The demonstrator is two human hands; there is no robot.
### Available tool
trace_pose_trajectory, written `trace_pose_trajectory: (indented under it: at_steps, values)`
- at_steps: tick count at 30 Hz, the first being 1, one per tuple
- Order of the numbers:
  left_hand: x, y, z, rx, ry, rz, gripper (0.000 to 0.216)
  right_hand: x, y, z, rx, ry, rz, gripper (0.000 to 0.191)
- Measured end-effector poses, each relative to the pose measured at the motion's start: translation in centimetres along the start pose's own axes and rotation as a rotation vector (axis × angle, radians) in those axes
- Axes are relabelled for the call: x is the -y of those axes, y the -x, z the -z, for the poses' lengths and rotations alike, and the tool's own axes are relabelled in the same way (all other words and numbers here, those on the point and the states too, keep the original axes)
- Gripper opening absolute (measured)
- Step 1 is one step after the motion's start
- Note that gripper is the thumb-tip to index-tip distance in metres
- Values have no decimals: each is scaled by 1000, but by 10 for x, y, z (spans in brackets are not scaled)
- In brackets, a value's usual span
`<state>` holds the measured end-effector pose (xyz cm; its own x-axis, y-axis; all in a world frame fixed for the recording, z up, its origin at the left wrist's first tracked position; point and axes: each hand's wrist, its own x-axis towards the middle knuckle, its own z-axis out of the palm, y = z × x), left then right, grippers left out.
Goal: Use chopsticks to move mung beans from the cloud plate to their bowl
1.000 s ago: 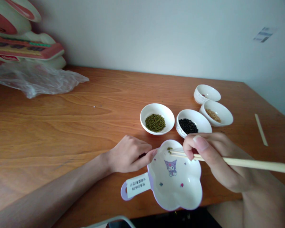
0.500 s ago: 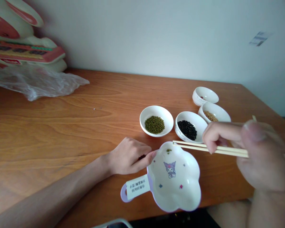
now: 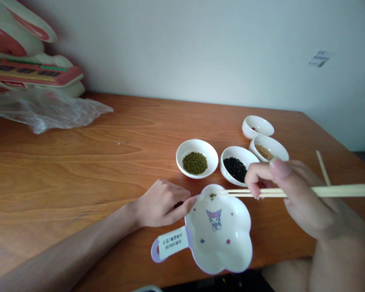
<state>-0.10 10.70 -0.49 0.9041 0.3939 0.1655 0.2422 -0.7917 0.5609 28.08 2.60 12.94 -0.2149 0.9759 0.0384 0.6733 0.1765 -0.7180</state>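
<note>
My right hand (image 3: pixel 287 190) grips a pair of wooden chopsticks (image 3: pixel 322 190), tips pointing left over the far rim of a flower-shaped white dish (image 3: pixel 231 251) with a cartoon figure. A few green beans (image 3: pixel 212 196) lie in that dish near its far edge. My left hand (image 3: pixel 161 202) rests on the table with curled fingers, fingertip touching the dish's left rim. Behind stand a bowl of green mung beans (image 3: pixel 196 162) and a bowl of black beans (image 3: pixel 235 167).
Two more small white bowls stand at the back right, one with tan grains (image 3: pixel 267 151), one nearly bare (image 3: pixel 258 126). A loose chopstick (image 3: pixel 323 167) lies at the right. Crumpled clear plastic (image 3: pixel 45 109) and a red-and-white object (image 3: pixel 27 65) fill the far left corner of the wooden table (image 3: pixel 79 162).
My right hand drew the chopsticks back to the right, away from the dish, then moved left again, tips now over the dish's far rim. My left hand stayed put.
</note>
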Motion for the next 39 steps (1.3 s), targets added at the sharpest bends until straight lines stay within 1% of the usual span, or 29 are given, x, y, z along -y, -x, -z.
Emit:
trace_pose_trajectory:
  at_steps: [2,6,11,20,25,31,34,36,39]
  values:
    - [-1,0,1,0,-7,5,45,-1,5,-6,59,36,-27,58]
    - [-3,-1,2,3,-14,23,47,-3,3,-18,127,74,-5,54]
    - [-4,-1,2,-1,-6,16,47,0,-4,-24,131,88,-14,55]
    - [-1,-1,1,7,6,13,46,5,-7,-27,136,155,2,58]
    - [-2,0,1,-5,12,-6,46,1,-7,-27,150,111,14,56]
    - [-2,-1,2,-8,20,-12,45,-7,-8,-29,123,67,20,54]
    - [-2,-1,1,-1,11,6,46,-5,-6,-21,92,21,13,56]
    - [-2,-1,1,1,4,9,46,0,-6,-12,50,-1,16,60]
    - [0,0,0,1,0,3,46,7,-13,1,-67,-39,73,65]
